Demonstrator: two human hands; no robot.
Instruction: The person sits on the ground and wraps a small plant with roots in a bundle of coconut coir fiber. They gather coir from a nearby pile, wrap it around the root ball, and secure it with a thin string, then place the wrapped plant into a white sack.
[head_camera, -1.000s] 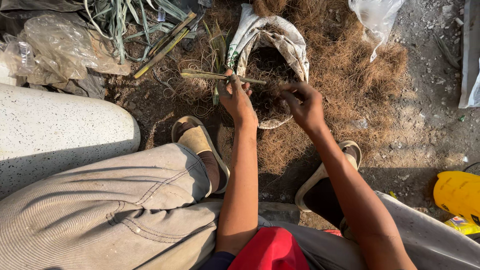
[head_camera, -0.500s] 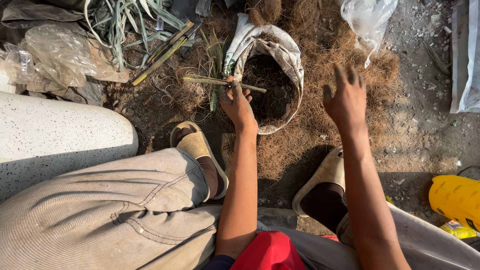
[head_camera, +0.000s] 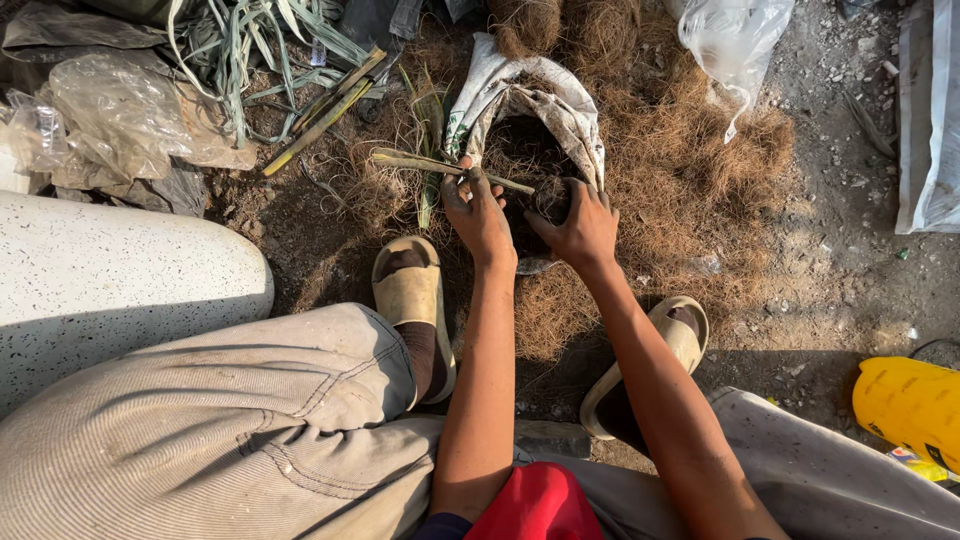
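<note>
Soil fills the open sack (head_camera: 560, 100), which stands on the ground between the sandals, brown fibre (head_camera: 690, 180) all around it. The left hand (head_camera: 478, 215) keeps a closed grip on a thin green stalk (head_camera: 420, 162) lying across the sack's rim. The right hand (head_camera: 580, 228) rests half-curled in the soil (if it holds any, I cannot tell). I judge that pressing too hard could snap the stalk or tip the soft sack over.

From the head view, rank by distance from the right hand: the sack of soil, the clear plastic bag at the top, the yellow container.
From the right hand:
1. Sack of soil, touching, just ahead.
2. Clear plastic bag, up and right.
3. Yellow container, far lower right.
</note>
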